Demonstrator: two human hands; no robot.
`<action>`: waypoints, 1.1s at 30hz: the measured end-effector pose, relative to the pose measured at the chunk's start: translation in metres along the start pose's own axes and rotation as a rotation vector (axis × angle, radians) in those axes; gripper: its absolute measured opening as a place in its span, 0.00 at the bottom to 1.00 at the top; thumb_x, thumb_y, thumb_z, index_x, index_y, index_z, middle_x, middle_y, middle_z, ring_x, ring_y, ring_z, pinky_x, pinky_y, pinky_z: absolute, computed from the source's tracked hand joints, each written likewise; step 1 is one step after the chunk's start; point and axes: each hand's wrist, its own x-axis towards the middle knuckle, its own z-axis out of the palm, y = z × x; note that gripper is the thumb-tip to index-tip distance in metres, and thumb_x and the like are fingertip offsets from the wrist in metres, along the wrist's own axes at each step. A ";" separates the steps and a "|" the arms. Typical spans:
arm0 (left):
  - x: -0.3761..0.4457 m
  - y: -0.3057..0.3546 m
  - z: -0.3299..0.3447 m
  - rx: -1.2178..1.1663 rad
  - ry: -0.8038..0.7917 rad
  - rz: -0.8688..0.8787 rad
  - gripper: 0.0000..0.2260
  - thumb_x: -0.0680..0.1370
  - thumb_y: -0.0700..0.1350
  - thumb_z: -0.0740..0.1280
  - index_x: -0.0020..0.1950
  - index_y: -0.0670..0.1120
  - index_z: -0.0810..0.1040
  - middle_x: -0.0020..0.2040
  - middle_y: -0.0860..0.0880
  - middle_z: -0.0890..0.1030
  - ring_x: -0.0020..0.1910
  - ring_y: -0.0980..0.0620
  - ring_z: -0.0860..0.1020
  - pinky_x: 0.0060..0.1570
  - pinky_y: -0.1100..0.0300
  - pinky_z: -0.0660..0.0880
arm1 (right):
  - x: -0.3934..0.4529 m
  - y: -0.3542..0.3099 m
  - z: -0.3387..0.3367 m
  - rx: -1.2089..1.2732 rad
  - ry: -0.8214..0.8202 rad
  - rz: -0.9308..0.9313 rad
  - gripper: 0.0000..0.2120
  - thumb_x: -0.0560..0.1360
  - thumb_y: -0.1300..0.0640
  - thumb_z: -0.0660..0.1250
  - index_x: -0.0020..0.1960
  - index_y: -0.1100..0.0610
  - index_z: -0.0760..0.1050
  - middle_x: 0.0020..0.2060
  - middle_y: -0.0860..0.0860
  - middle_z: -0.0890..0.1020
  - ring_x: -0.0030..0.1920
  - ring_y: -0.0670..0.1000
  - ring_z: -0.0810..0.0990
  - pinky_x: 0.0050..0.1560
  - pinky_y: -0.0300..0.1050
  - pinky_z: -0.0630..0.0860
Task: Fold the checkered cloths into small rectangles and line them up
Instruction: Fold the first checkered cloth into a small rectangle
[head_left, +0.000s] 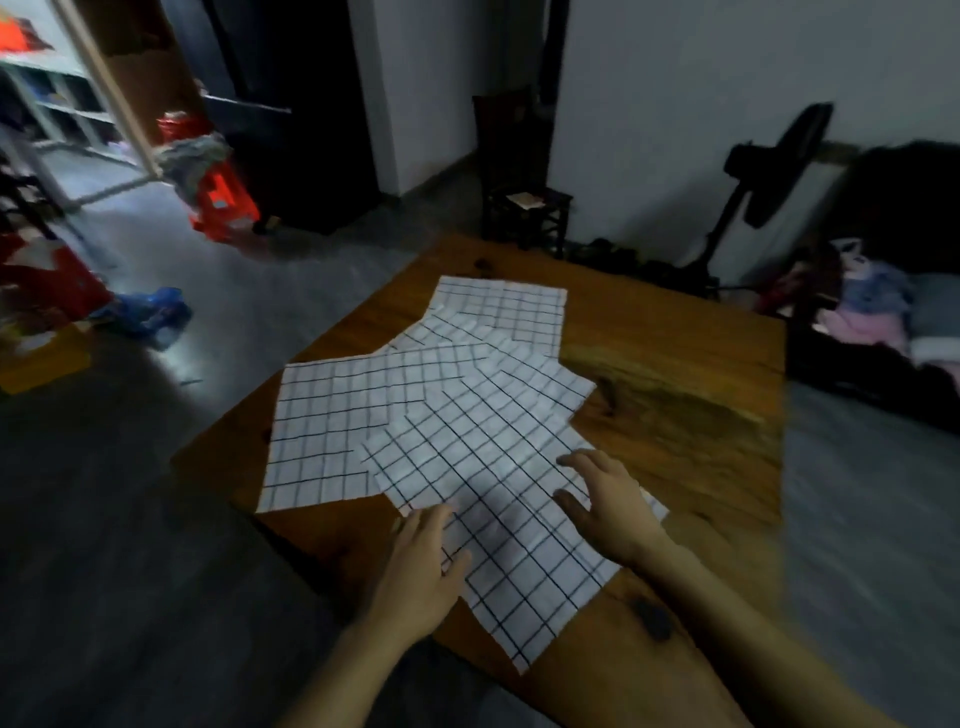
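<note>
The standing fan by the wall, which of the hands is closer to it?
Right. The right hand lies on the nearest cloth's fan-side edge; the left hand is on its opposite edge, farther from the fan.

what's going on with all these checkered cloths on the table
A person is starting to fold white cloths with a dark grid pattern on a brown wooden table. Several lie spread flat and overlapping, none folded yet. Both hands are over the nearest cloth: the left hand at its near left edge, the right hand at its right side, fingers spread. Whether they press on it is unclear.
</note>
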 end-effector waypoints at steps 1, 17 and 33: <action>0.001 -0.005 0.003 -0.014 -0.045 0.022 0.24 0.80 0.53 0.64 0.74 0.56 0.62 0.71 0.56 0.66 0.68 0.57 0.64 0.62 0.62 0.66 | -0.007 -0.001 0.003 -0.017 0.006 0.049 0.22 0.79 0.47 0.63 0.70 0.52 0.69 0.68 0.51 0.72 0.68 0.53 0.69 0.66 0.52 0.69; 0.005 -0.008 0.078 0.140 -0.282 0.278 0.22 0.79 0.57 0.62 0.72 0.54 0.66 0.68 0.54 0.70 0.66 0.53 0.66 0.64 0.57 0.67 | -0.104 0.010 0.035 -0.044 -0.026 0.453 0.21 0.77 0.50 0.64 0.69 0.51 0.69 0.66 0.51 0.72 0.65 0.54 0.70 0.62 0.53 0.73; -0.003 0.008 0.140 0.228 -0.288 0.161 0.24 0.76 0.60 0.65 0.69 0.53 0.69 0.69 0.55 0.66 0.67 0.55 0.63 0.65 0.60 0.66 | -0.071 0.061 0.083 -0.081 -0.250 0.264 0.29 0.74 0.51 0.69 0.73 0.49 0.64 0.72 0.50 0.67 0.72 0.52 0.63 0.71 0.49 0.65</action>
